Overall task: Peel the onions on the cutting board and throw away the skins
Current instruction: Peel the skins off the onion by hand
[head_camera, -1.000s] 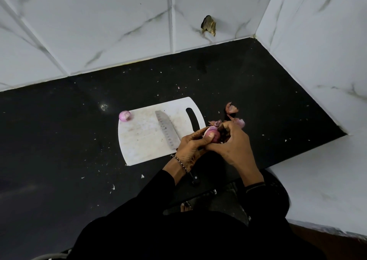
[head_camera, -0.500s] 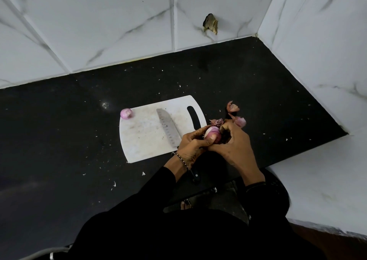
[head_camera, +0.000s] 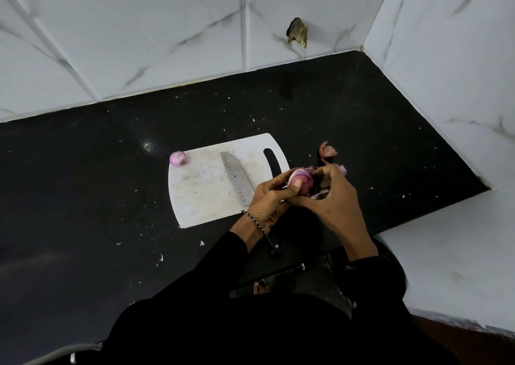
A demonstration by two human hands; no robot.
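A round purple-red onion (head_camera: 301, 184) is gripped by the left hand (head_camera: 269, 200), its thumb pressed on the bulb, while the right hand (head_camera: 331, 197) is curled against its far side. Both are held over the right edge of the white plastic cutting board (head_camera: 206, 192) on the black bench (head_camera: 83, 183). A steel knife (head_camera: 237, 181) lies on the board. A second small purple onion (head_camera: 178, 158) sits at the board's far left corner. Reddish skins (head_camera: 327, 150) lie beyond the hands.

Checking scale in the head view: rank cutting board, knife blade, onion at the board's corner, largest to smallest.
1. cutting board
2. knife blade, partly hidden by the left hand
3. onion at the board's corner
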